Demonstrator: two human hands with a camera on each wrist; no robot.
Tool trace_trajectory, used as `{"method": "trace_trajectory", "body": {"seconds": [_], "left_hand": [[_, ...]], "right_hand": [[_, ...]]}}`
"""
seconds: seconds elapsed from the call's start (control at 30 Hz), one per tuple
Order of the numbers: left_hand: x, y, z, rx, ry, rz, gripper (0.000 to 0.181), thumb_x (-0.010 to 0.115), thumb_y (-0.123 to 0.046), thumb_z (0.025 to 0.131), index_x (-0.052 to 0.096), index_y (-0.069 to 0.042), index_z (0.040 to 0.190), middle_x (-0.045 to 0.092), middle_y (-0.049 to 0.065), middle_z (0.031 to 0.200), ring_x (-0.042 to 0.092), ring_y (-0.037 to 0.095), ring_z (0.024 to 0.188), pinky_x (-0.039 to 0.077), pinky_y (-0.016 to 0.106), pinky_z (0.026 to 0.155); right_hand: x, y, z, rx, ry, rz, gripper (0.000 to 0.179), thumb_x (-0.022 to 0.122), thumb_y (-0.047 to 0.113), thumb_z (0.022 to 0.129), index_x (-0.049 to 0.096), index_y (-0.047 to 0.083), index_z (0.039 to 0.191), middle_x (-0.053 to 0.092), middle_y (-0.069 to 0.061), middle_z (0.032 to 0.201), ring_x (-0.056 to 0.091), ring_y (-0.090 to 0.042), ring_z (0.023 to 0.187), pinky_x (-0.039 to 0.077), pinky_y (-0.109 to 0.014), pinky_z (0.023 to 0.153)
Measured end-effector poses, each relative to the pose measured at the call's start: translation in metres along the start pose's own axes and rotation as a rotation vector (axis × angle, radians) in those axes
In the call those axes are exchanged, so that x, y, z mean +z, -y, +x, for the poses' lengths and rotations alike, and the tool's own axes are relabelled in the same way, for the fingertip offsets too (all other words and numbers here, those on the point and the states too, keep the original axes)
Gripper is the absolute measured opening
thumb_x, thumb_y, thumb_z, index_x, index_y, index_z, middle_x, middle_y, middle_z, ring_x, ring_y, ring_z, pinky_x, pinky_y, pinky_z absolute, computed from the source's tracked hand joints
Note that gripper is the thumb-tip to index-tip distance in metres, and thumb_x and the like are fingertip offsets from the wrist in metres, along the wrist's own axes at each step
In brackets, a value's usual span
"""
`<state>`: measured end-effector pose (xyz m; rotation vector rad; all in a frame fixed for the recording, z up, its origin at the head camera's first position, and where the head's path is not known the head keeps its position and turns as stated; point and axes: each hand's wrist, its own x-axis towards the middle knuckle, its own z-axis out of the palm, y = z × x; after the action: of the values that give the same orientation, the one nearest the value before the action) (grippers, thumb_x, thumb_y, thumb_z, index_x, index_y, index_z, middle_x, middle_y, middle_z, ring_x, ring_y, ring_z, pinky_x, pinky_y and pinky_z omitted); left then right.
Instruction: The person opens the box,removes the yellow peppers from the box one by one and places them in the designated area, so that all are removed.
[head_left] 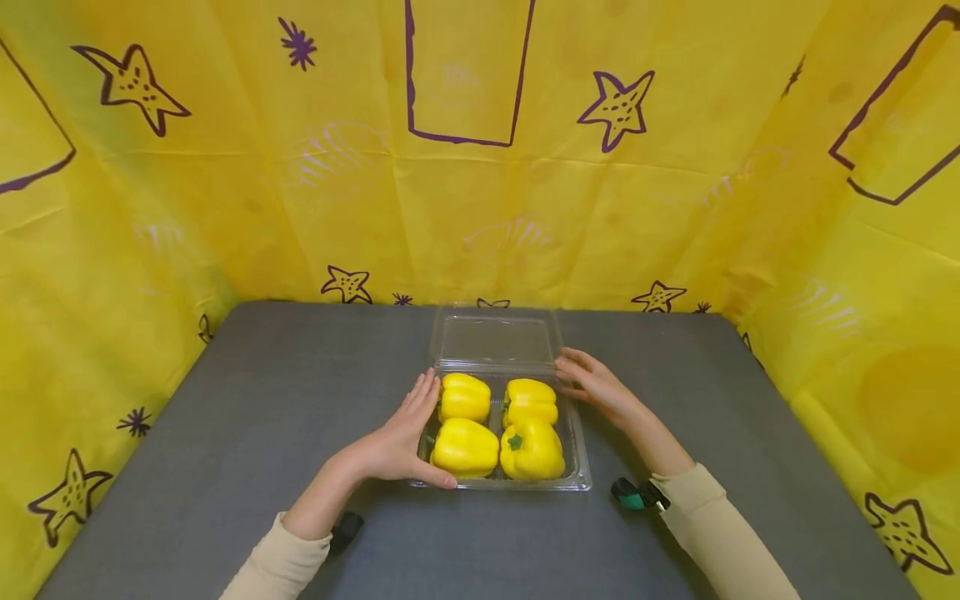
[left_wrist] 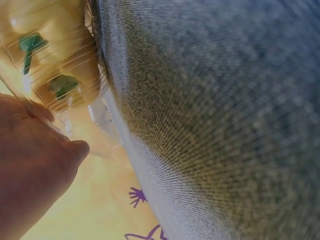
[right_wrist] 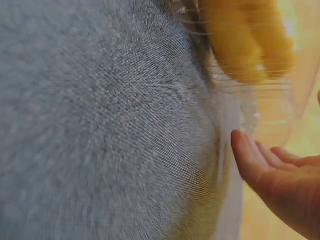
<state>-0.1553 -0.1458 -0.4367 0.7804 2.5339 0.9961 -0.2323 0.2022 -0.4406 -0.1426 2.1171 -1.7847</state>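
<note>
A clear plastic clamshell container (head_left: 579, 454) sits on the table with its transparent lid (head_left: 495, 340) folded back. Several yellow bell peppers (head_left: 465, 450) fill its base in two rows, and one at the front right shows a green stem (head_left: 515, 442). My left hand (head_left: 399, 435) rests along the container's left side, fingers straight and thumb at the front rim. Beside the back right corner, near the lid hinge, is my right hand (head_left: 597, 389) with relaxed fingers. In the right wrist view its fingertips (right_wrist: 241, 142) point toward the container and hold nothing.
A grey cloth covers the table (head_left: 300, 358). Yellow fabric (head_left: 480, 208) with purple starfish drawings hangs behind and at both sides. Dark wrist straps (head_left: 637, 496) show by the sleeves.
</note>
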Motion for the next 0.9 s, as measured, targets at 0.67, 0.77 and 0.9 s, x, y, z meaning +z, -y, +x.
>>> {"method": "trace_trajectory", "body": {"seconds": [0.67, 0.77, 0.9], "left_hand": [[-0.001, 0.000, 0.000, -0.003, 0.019, -0.055, 0.138, 0.086, -0.052, 0.068, -0.011, -0.006, 0.155, -0.027, 0.009, 0.158, -0.024, 0.027, 0.144, 0.007, 0.062, 0.112], [0.000, 0.002, 0.000, -0.005, 0.019, -0.053, 0.138, 0.086, -0.052, 0.067, -0.011, -0.006, 0.155, -0.027, 0.010, 0.158, -0.024, 0.027, 0.144, 0.006, 0.062, 0.112], [0.000, 0.002, 0.001, -0.003, 0.016, -0.053, 0.138, 0.086, -0.052, 0.067, -0.010, -0.006, 0.155, -0.026, 0.011, 0.158, -0.024, 0.028, 0.144, 0.006, 0.063, 0.111]], "right_hand": [[0.030, 0.033, -0.075, -0.437, 0.058, -0.537, 0.070, 0.077, 0.030, 0.085, 0.045, 0.015, 0.145, 0.044, -0.007, 0.144, 0.048, -0.032, 0.122, 0.051, -0.047, 0.089], [0.035, 0.032, -0.080, -0.458, 0.093, -0.603, 0.075, 0.078, 0.039, 0.082, 0.045, 0.012, 0.144, 0.042, -0.001, 0.145, 0.049, -0.027, 0.121, 0.052, -0.045, 0.086], [0.039, 0.032, -0.084, -0.478, 0.123, -0.693, 0.081, 0.078, 0.049, 0.079, 0.044, 0.015, 0.145, 0.040, -0.001, 0.147, 0.047, -0.023, 0.124, 0.052, -0.041, 0.085]]}}
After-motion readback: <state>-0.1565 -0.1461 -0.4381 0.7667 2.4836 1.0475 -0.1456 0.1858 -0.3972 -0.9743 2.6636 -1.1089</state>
